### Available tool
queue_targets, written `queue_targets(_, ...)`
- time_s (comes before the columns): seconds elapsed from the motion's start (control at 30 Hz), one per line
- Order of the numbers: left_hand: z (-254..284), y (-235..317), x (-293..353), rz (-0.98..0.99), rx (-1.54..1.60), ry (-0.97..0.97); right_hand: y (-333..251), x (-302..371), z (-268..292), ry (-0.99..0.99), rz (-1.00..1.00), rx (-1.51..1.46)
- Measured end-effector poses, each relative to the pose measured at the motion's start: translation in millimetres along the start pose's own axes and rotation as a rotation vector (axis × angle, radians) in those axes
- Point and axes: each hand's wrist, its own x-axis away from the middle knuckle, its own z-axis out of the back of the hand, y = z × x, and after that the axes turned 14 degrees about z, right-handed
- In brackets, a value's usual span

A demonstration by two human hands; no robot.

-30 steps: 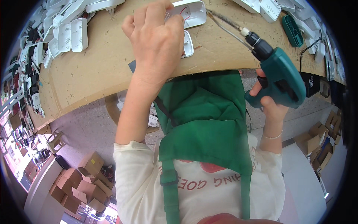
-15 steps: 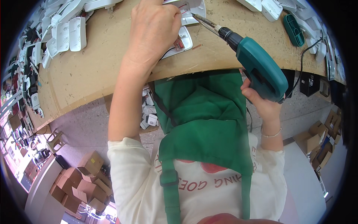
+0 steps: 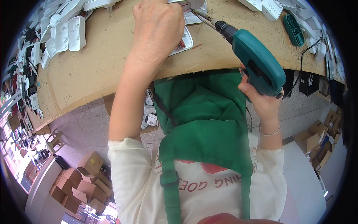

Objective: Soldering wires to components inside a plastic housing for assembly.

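My right hand (image 3: 263, 102) is wrapped around the handle of a teal soldering gun (image 3: 259, 61). Its thin metal tip reaches up and left into an open white plastic housing (image 3: 197, 18) at the top edge, close to a red wire (image 3: 185, 7). My left hand (image 3: 158, 31) is closed beside that housing, back of the hand up; its fingertips and whatever they pinch are hidden. Under the left hand's edge lies a white plastic cover (image 3: 188, 40), with a small red circuit board (image 3: 181, 45) partly showing on it.
White plastic casings (image 3: 69, 35) are heaped at the table's left, more (image 3: 271, 9) at the right beside a dark green shell (image 3: 293, 30). A black cord (image 3: 301, 63) hangs over the right edge. Cardboard boxes (image 3: 91, 164) stand on the floor. A green apron (image 3: 201, 100) covers my lap.
The soldering gun has shifted slightly up and left with my right hand. My left hand has moved a little right, covering more of the red circuit board.
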Motion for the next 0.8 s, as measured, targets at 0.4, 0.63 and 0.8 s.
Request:
queue_targets(0.4, -0.9, -2.5, 0.7, -0.008, -0.064, -0.006, -2.4, -5.0, -1.8, -0.004, -0.043, 0.032)
queue_targets(0.63, 1.3, -0.2, 0.4, 0.008, -0.077, -0.025, -1.6, -5.9, -3.8, 0.024, -0.032, 0.008)
queue_targets(0.8, -0.1, -0.8, 0.5, 0.025, -0.048, -0.016, 2.0, -7.6, -2.4, -0.007, 0.017, 0.006)
